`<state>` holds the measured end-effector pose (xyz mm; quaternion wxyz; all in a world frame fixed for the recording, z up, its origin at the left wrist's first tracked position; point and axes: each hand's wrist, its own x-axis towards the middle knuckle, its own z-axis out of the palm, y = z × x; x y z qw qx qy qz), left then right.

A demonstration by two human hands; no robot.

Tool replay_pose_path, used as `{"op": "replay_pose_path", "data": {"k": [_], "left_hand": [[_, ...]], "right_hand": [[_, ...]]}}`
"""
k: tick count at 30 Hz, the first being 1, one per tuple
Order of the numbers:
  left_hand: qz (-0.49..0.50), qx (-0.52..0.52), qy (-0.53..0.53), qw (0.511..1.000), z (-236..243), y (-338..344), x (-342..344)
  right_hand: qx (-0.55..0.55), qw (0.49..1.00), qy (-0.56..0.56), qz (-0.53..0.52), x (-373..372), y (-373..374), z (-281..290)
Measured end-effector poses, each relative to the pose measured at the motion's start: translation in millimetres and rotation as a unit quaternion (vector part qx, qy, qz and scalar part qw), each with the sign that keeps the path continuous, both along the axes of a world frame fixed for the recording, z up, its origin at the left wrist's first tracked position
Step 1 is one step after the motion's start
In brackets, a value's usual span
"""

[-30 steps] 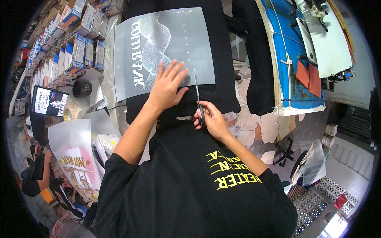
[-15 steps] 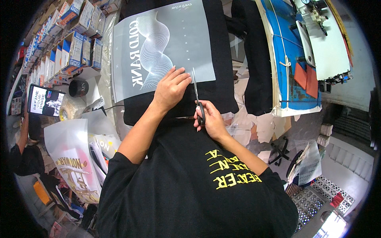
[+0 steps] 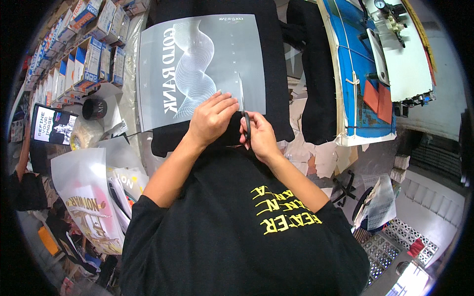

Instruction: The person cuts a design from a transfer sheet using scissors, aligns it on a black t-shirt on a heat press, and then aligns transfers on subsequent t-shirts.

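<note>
A grey printed transfer sheet (image 3: 197, 64) with a white spiral design lies on a black garment (image 3: 276, 74) on the table. My left hand (image 3: 210, 121) presses flat on the sheet's near edge. My right hand (image 3: 259, 135) grips black-handled scissors (image 3: 243, 106), whose blades point away from me and cut into the sheet's right part. Both hands sit close together, just above my black shirt with yellow lettering.
Rows of small boxes (image 3: 84, 54) line the left side. A tape roll (image 3: 94, 108), printed films (image 3: 89, 197) and a picture card (image 3: 52, 126) lie at left. A blue-topped table (image 3: 355, 74) with a white machine (image 3: 400, 44) stands at right. Paper scraps (image 3: 316, 153) lie on the floor.
The scissors have advanced farther up into the sheet, and both hands have shifted slightly along with the cut. The view has moved a little.
</note>
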<state>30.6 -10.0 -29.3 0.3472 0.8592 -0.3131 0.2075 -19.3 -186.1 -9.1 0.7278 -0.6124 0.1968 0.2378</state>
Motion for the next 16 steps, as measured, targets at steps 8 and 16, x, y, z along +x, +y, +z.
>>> {"op": "replay_pose_path", "data": {"k": [8,16], "left_hand": [[0.001,-0.022,0.0,1.0,15,-1,-19],[-0.013,-0.026,0.002,1.0,22,1,-42]], "right_hand": [[-0.014,1.0,-0.022,-0.016,34,5,0],[-0.055,0.997,-0.042,-0.033,73,8,-4]]}}
